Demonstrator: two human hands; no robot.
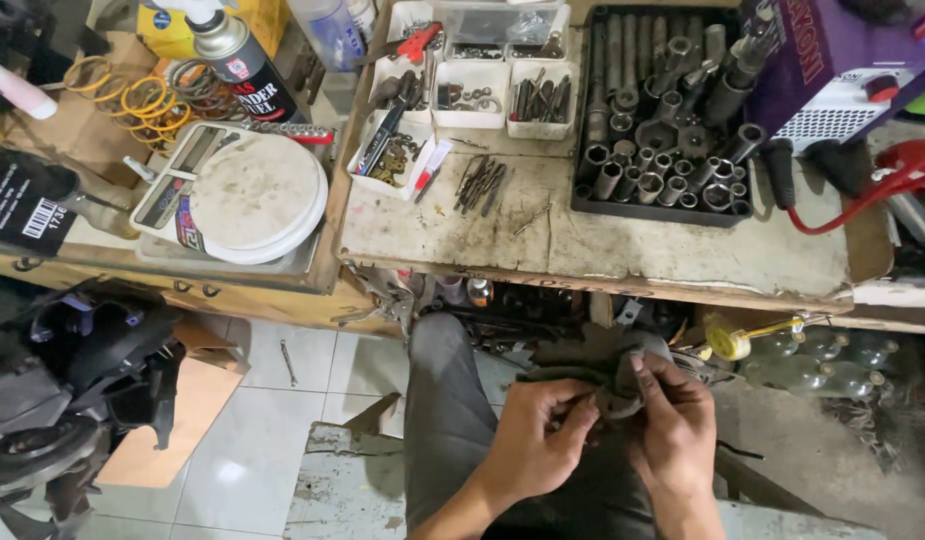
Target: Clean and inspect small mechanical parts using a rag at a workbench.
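Part (611, 385) | a dark greasy piece, held over the lap below the bench (583, 245), close to the body for a near look; left hand (535, 440) closed on its left edge; right hand (673, 425) gripped around its right side, thumb on top; socket tray (663, 120) kept above, well apart.

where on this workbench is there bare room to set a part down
Bare wood runs along the bench front, below the black socket tray and right of the loose drill bits. The back row of white bins is crowded. Both hands grip a dark part below.
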